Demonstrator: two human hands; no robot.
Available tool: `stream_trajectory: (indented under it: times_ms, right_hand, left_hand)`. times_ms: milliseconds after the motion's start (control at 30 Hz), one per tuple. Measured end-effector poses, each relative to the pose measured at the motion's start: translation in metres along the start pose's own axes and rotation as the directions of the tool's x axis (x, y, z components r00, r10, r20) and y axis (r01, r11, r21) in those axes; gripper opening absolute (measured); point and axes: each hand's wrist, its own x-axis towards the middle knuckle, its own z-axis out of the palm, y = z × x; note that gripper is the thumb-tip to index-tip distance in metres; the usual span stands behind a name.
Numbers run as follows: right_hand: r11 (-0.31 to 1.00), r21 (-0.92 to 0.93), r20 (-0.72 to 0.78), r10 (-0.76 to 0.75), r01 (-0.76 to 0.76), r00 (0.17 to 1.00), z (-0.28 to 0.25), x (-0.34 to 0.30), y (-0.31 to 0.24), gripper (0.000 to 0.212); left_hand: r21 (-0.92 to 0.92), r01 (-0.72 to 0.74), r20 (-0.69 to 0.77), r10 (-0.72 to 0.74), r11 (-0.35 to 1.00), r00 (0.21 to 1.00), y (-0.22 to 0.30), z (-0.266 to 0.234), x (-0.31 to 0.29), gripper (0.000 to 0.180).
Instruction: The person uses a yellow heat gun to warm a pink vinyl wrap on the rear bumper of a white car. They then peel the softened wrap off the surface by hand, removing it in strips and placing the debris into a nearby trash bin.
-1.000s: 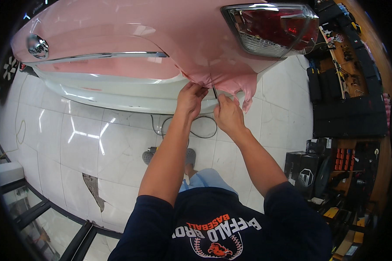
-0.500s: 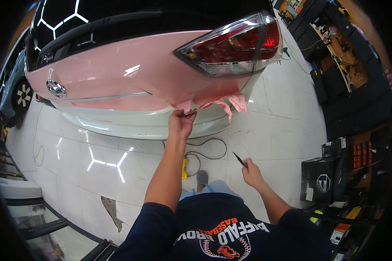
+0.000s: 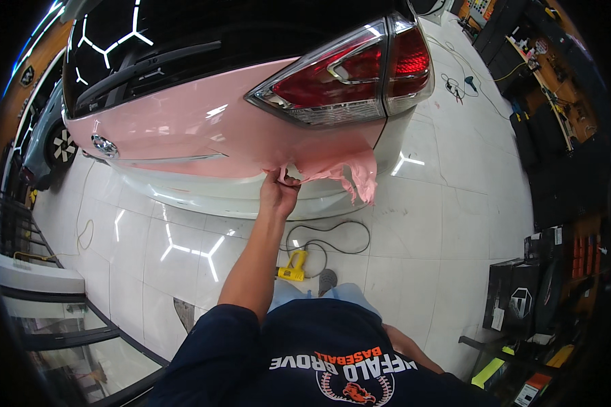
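Observation:
My left hand point(image 3: 278, 193) is closed on the lower edge of the pink vinyl film point(image 3: 338, 168), just above the white bumper point(image 3: 217, 183). A loose, crumpled flap of the film hangs to the right of my fingers, below the red and clear tail light point(image 3: 349, 71). The rest of the film lies smooth over the car's tailgate point(image 3: 190, 112), around the chrome emblem point(image 3: 104, 146). Of my right arm point(image 3: 411, 346) only part of the forearm shows beside my shirt; the hand is hidden behind my body.
A yellow heat gun point(image 3: 293, 266) lies on the tiled floor by my foot, its dark cord point(image 3: 339, 251) looped nearby. Black boxes point(image 3: 516, 298) and a cluttered workbench point(image 3: 550, 102) line the right. At lower left stands a glass-fronted cabinet point(image 3: 54, 332); another car point(image 3: 44, 146) is beyond.
My right hand, which held a slim dark blade-like tool out to the right, has drawn back out of sight. My left hand keeps hold of the film. The whole view has shifted slightly.

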Motion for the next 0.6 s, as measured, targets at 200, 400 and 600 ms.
stream_trajectory:
  times_ms: [200, 400, 600]
  right_hand:
    - [0.796, -0.565, -0.152, 0.159, -0.218, 0.976, 0.001, 0.012, -0.055, 0.031]
    - [0.907, 0.318, -0.167, 0.342, -0.277, 0.925, 0.037, 0.047, -0.033, 0.028]
    - [0.391, -0.92, 0.031, 0.145, -0.028, 0.989, 0.034, 0.062, -0.143, 0.035]
  left_hand:
    - [0.074, 0.042, -0.027, -0.04, 0.996, 0.999, 0.006, 0.001, -0.006, 0.015]
    - [0.066, 0.211, 0.025, -0.214, 0.975, 0.977, 0.011, -0.006, -0.011, 0.023]
    - [-0.045, 0.357, 0.015, -0.357, 0.933, 0.934, 0.017, -0.02, 0.008, 0.017]
